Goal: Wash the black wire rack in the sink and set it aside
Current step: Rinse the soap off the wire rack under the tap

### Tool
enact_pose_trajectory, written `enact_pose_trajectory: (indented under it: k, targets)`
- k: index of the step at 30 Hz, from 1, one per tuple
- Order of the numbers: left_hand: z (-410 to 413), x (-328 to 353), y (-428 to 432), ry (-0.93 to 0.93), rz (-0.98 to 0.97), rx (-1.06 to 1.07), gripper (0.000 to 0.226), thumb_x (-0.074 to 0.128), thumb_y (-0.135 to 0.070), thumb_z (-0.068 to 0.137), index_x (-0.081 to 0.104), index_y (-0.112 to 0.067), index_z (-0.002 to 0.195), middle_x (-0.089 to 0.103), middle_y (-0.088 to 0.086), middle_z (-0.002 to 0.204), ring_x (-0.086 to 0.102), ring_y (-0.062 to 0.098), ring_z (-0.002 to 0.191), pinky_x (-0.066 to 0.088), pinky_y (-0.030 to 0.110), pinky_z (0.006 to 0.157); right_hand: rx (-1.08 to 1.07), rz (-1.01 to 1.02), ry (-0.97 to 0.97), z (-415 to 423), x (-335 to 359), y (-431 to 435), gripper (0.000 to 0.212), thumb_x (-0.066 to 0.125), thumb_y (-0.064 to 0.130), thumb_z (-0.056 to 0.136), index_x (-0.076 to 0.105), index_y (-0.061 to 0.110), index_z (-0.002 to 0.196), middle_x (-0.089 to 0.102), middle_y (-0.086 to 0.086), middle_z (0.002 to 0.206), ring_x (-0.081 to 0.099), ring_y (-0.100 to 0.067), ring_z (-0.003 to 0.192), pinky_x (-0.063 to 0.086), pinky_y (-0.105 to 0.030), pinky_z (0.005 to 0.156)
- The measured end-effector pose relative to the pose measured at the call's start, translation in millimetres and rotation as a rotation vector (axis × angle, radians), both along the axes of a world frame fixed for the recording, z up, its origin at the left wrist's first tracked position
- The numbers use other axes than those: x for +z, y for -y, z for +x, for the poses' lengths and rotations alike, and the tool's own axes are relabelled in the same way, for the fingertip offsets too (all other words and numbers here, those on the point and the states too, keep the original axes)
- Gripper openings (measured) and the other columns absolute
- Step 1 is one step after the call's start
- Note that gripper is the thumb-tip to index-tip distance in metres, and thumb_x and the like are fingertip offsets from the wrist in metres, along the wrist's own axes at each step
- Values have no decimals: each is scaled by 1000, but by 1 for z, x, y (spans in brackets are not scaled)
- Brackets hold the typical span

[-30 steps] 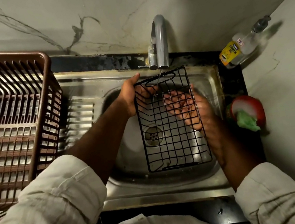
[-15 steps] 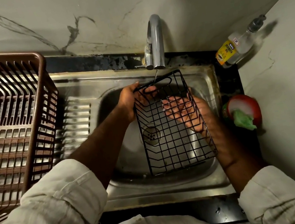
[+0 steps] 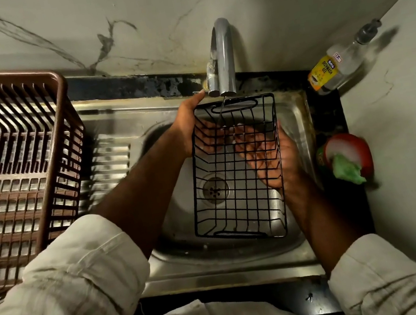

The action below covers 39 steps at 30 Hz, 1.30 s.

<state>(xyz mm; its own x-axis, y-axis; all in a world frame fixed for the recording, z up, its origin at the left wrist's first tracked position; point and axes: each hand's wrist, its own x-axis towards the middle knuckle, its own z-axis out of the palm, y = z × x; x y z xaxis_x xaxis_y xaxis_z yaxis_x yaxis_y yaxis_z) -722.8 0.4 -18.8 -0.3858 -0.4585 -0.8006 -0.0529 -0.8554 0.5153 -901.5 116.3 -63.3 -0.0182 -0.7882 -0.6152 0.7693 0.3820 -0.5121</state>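
Note:
The black wire rack (image 3: 239, 199) is held over the steel sink (image 3: 219, 260), its far end under the tap (image 3: 222, 55). A thin stream of water runs onto its top edge. My left hand (image 3: 189, 121) grips the rack's far left corner, thumb up along the edge. My right hand (image 3: 267, 152) lies behind the wire grid with its fingers spread flat against it, seen through the mesh.
A brown plastic dish basket (image 3: 9, 170) stands on the draining board at the left. A dishwash gel bottle (image 3: 335, 65) lies in the right back corner. A red and white bowl with a green scrubber (image 3: 346, 160) sits on the right of the sink.
The rack has swung back: its lower end, tilted to the right half a second ago, now hangs toward the left. My right hand has slid along the back of the mesh.

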Motion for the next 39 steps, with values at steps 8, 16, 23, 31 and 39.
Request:
enact_pose_trajectory:
  k: [8,16,23,31,39]
  targets:
    - [10,18,12,60,7,5,75,52,-67,87,64,1,117,76,18,90,75,31,70,59,37,58,62,6,27,17,-3,12,91,52,75,85,51,4,142,58,-16,137,56,-32,125,46,-46,106]
    - [14,21,16,62,26,90,71,57,-62,86,62,-3,126,74,21,103,74,36,82,61,44,67,93,-76,150,23,-8,17,80,25,66,100,72,2,114,69,-18,120,67,-30,111,52,-40,99]
    - [6,33,13,50,-23,42,63,47,-59,94,67,1,99,73,16,74,71,29,56,57,30,49,152,-192,205,16,-9,22,88,13,66,100,75,3,109,74,-14,112,71,-27,103,56,-37,91]
    - [7,29,23,153,-114,-6,81,46,-70,88,67,5,113,76,20,98,75,34,88,58,37,84,152,-230,299,15,-18,35,87,29,71,96,67,-4,119,70,-22,116,67,-34,112,52,-43,101]
    - [2,28,24,163,-189,25,77,47,-68,88,68,2,110,75,21,101,74,37,93,54,48,96,229,-336,386,8,-12,39,94,16,72,96,64,-3,126,68,-22,123,64,-34,118,48,-43,106]
